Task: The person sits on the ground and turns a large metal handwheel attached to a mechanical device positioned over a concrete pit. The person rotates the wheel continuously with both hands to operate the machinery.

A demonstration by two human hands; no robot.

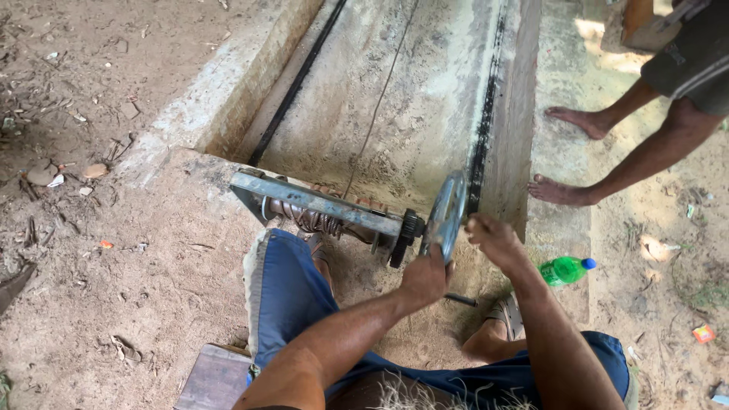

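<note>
Blue shorts [292, 300] fill the bottom of my view, with both forearms reaching up from them toward a metal wheel [446, 215] at about 1 o'clock from centre. My left hand [425, 277] sits at the wheel's 6 o'clock edge, fingers curled round the rim in a closed grip. My right hand [493, 237] is at the wheel's 4 o'clock side, fingers bent and touching the rim; I cannot tell whether it truly grips. Wheel stands on edge at the right end of a grey steel bar [319, 203], next to a black gear [408, 228]; a rusty coil [307, 219] winds under the bar. A thin wire [380, 99] runs from the coil toward 12 o'clock along a concrete trough [425, 83]. At 3 o'clock from my right hand lies a green bottle [566, 269] on the sand. My sandalled foot [501, 323] rests at 5 o'clock of the wheel. Another person's bare feet [562, 191] stand at 2 o'clock, beside the trough wall
</note>
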